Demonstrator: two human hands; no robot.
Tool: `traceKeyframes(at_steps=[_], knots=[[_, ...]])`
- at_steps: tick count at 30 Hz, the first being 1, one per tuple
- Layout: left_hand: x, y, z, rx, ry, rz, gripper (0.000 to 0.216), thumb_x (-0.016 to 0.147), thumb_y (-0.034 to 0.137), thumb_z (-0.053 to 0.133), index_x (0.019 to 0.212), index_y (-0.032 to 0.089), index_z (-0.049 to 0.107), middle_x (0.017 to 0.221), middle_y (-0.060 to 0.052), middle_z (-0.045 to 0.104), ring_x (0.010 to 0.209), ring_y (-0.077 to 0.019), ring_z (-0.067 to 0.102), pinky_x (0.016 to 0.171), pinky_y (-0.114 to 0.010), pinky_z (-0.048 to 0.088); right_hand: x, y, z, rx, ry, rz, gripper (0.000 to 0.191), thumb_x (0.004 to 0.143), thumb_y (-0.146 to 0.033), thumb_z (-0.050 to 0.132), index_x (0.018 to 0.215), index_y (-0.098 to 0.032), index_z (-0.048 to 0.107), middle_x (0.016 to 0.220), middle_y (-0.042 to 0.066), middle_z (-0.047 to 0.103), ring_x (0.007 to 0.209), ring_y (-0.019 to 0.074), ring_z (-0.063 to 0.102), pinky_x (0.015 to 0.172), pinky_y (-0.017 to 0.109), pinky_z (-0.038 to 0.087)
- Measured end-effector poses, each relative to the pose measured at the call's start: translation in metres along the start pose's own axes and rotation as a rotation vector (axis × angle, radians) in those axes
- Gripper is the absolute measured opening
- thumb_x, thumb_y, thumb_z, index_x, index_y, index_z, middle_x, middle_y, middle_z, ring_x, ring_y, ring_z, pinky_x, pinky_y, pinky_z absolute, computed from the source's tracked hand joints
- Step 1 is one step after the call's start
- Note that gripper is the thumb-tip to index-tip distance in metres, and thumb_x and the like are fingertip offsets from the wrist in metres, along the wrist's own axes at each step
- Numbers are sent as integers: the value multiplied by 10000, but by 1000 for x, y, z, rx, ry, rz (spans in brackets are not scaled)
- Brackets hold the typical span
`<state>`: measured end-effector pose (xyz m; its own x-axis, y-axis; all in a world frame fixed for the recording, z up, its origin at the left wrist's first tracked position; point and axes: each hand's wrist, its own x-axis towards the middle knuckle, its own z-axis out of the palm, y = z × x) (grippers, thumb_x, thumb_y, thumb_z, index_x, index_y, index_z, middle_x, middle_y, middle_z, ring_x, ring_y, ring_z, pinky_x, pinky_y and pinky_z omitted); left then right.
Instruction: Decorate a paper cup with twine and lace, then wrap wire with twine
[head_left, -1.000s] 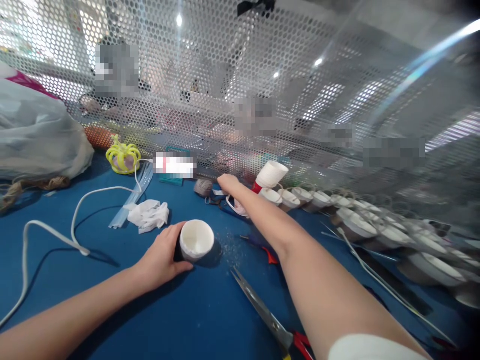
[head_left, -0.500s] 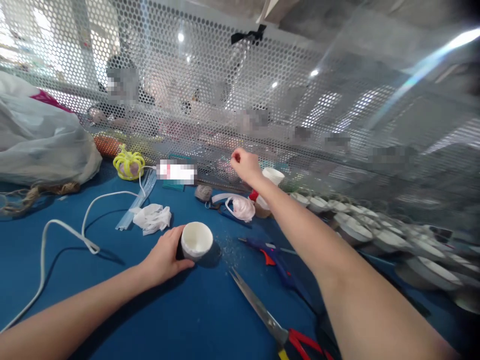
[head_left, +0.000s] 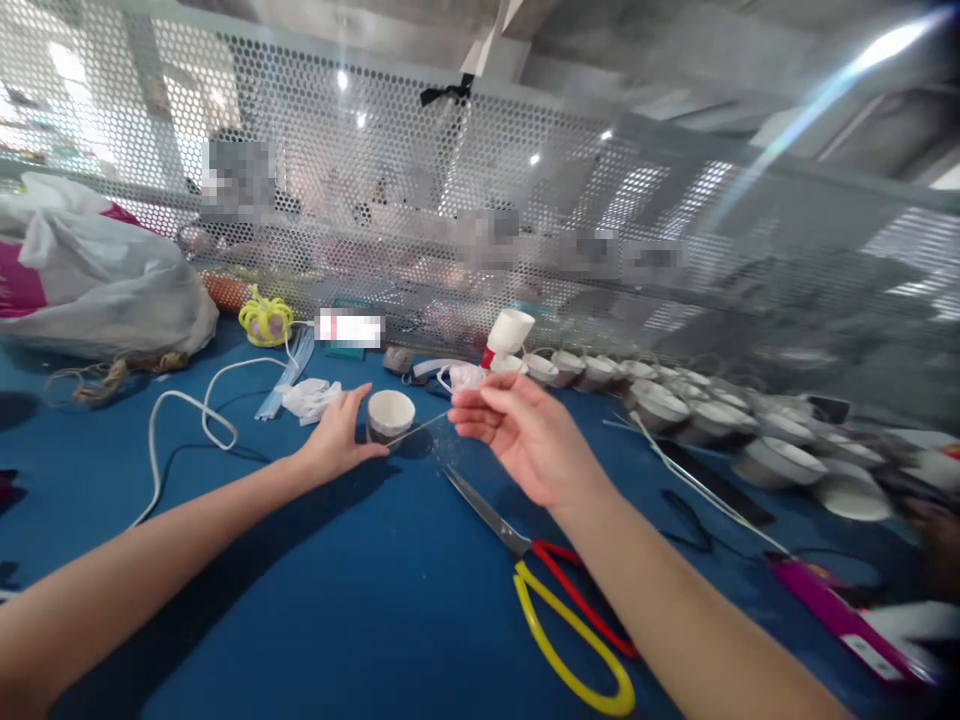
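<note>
A small white paper cup (head_left: 391,412) with a darker lower wall stands on the blue table. My left hand (head_left: 334,432) curves around its left side, thumb at the front near the base and fingers behind. From beside that thumb a thin string (head_left: 420,430) stretches up to the right. My right hand (head_left: 529,430) pinches the string's other end between thumb and fingertips, to the right of the cup. Large scissors (head_left: 517,545) with yellow and red handles lie below my right hand, partly under the forearm. The glue gun seen earlier is hidden from view.
Several grey-white cups (head_left: 720,420) line the right back by the perforated metal screen (head_left: 420,200). Crumpled white plastic (head_left: 311,400), a white cable (head_left: 217,380), a yellow ornament (head_left: 266,320) and a large bag (head_left: 97,270) are left. A purple bar-shaped device (head_left: 840,620) lies at right.
My right hand has come down and closer from its raised place near the screen, and the string now shows taut between the hands. My view has shifted, revealing the scissors' handles.
</note>
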<state>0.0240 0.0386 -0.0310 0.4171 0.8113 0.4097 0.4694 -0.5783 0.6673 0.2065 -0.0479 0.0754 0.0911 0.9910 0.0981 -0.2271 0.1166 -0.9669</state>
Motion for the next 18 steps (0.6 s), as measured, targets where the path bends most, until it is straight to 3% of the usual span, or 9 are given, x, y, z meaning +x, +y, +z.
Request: traceKeyframes(at_steps=[2, 4, 7, 10, 13, 18], knots=[[-12, 18, -15, -12, 79, 227, 624, 665, 295, 695, 1201, 135, 419, 1144, -165, 547, 1038, -272, 527, 874, -452, 430, -12, 15, 2, 111, 22, 62, 98, 686, -127, 577, 716, -175, 497, 657, 31, 711, 580, 120, 671, 551, 200, 539], [-28, 39, -28, -84, 55, 445, 472, 745, 237, 630, 1181, 177, 459, 1087, -118, 594, 961, -207, 573, 831, -371, 473, -21, 28, 5, 223, 30, 131, 102, 682, -118, 583, 722, -173, 508, 676, 37, 716, 608, 117, 674, 572, 196, 541], [-49, 63, -40, -224, 19, 590, 231, 808, 108, 532, 1016, 192, 589, 997, -77, 650, 921, -149, 610, 792, -262, 498, -30, 41, 13, 332, -34, 231, 94, 683, -106, 592, 725, -163, 531, 696, 40, 716, 605, 107, 667, 573, 191, 539], [-64, 72, -47, -270, 87, 539, 207, 799, 62, 525, 928, 183, 633, 964, -69, 671, 874, -137, 633, 759, -228, 509, -33, 46, 13, 358, -79, 273, 38, 717, -123, 589, 734, -148, 566, 716, 53, 715, 569, 105, 656, 511, 181, 527], [-72, 70, -49, -360, 97, 464, 232, 805, 53, 511, 915, 201, 652, 953, -49, 687, 856, -148, 647, 745, -242, 524, -26, 46, 4, 372, 45, 222, 80, 781, -120, 539, 732, -123, 603, 680, 59, 706, 536, 89, 642, 494, 166, 521], [-74, 65, -43, -734, 235, 151, 184, 853, 217, 489, 907, 215, 665, 882, -28, 701, 833, -164, 652, 759, -284, 533, -14, 46, -13, 405, 185, 124, 109, 804, -137, 540, 724, -142, 612, 644, 22, 686, 545, 67, 631, 500, 139, 515]])
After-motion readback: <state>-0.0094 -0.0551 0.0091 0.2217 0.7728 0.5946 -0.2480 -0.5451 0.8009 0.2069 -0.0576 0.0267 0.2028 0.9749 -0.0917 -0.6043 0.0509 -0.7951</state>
